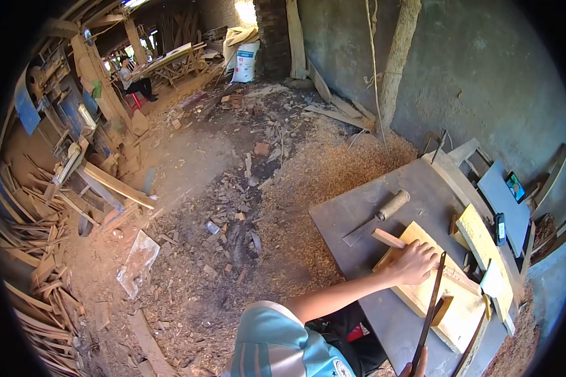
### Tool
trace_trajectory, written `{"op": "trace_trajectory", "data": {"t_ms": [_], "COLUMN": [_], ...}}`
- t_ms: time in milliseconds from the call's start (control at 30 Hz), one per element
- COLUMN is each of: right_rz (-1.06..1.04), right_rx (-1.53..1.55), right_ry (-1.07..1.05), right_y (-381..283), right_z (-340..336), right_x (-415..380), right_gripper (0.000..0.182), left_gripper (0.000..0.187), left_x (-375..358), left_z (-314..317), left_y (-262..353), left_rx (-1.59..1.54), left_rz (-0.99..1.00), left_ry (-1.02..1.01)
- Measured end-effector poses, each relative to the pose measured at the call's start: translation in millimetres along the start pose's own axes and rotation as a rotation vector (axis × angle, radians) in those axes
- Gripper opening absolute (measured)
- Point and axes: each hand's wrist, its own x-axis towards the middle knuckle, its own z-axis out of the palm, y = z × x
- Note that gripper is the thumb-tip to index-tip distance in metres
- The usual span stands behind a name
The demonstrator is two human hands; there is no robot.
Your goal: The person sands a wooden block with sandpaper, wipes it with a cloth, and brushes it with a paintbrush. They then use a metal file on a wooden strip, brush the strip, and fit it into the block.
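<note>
My left hand (415, 262) is closed on a narrow wooden strip (388, 238) that lies across a pale wooden board (462, 314) on the grey table. Near the bottom edge my right hand (416, 364), only partly in view, is closed round the lower end of a long dark thin tool (431, 308). That tool slants upward past my left hand's fingers; whether it touches the strip I cannot tell. A small brown wood block (442, 310) stands on the board beside the tool.
On the grey table (339, 213) lie a wooden-handled chisel-like tool (393, 205), a yellowish plank (484, 251) and a black device (500, 229). A phone (515, 186) leans behind. A person (132, 78) sits far back left. Wood scraps (38, 270) pile at left.
</note>
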Motion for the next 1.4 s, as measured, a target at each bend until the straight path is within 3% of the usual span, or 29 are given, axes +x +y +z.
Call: {"op": "trace_trajectory", "data": {"t_ms": [67,167,200,267,333,400,433,467,533,667,733,867,1033,1100,1167,1267,1367,1400], "right_rz": [0.016,0.197,0.282,0.108,0.273,0.300,0.292,0.263,0.190,0.144,0.177,0.108,-0.084,-0.053,-0.175,-0.398,-0.227,-0.212], "right_rx": [0.111,0.178,0.198,0.318,0.387,0.407,0.396,0.385,0.380,0.426,0.473,0.452,0.220,0.193,0.112,-0.021,-0.143,-0.158], "right_ry": [-0.012,-0.200,-0.231,-0.081,-0.184,-0.231,-0.229,-0.236,-0.231,-0.280,-0.350,-0.423,-0.862,-0.915,-0.682,-0.024,-0.074,-0.207], "right_y": [-7,-19,-23,-3,-19,-18,-17,-15,-14,-17,-20,-18,-4,3,26,63,87,90], "right_z": [-2,-2,-2,23,18,21,21,20,20,17,11,9,-27,-53,-47,-15,23,34], "right_x": [3,7,5,-8,-8,-10,-12,-11,-9,-8,-4,0,37,74,118,198,251,256], "right_gripper": [0.044,0.054,0.058,0.062,0.066,0.070,0.070,0.071,0.073,0.075,0.076,0.078,0.085,0.081,0.079,0.060,0.048,0.045], "left_gripper": [0.023,0.027,0.026,0.019,0.013,0.009,0.010,0.021,0.037,0.055,0.060,0.058,0.046,0.042,0.033,0.027,0.023,0.023], "left_x": [-1,-2,1,3,2,-2,-11,-16,-21,-4,4,-6,-5,-3,-8,-10,-10,-8], "left_z": [4,13,-7,-14,-18,-30,-31,-35,-39,-48,-47,-32,-31,-30,-23,-34,-46,-52], "left_y": [0,0,2,1,1,10,17,28,51,69,69,55,35,27,17,24,19,18], "left_rx": [-0.034,-0.154,-0.214,-0.401,-0.421,-0.378,-0.407,-0.463,-0.617,-0.358,-0.329,-0.428,-0.775,-0.806,-0.910,-1.250,-1.379,-1.373], "left_rz": [-0.018,0.012,0.025,0.062,0.103,0.134,0.048,-0.061,-0.388,-0.425,-0.423,-0.430,-0.538,-0.623,-0.656,-0.809,-0.743,-0.705], "left_ry": [0.006,0.133,0.090,0.168,0.244,0.326,0.286,0.199,-0.112,-0.508,-0.597,-0.572,-0.654,-0.696,-0.733,-0.626,-0.529,-0.455]}}
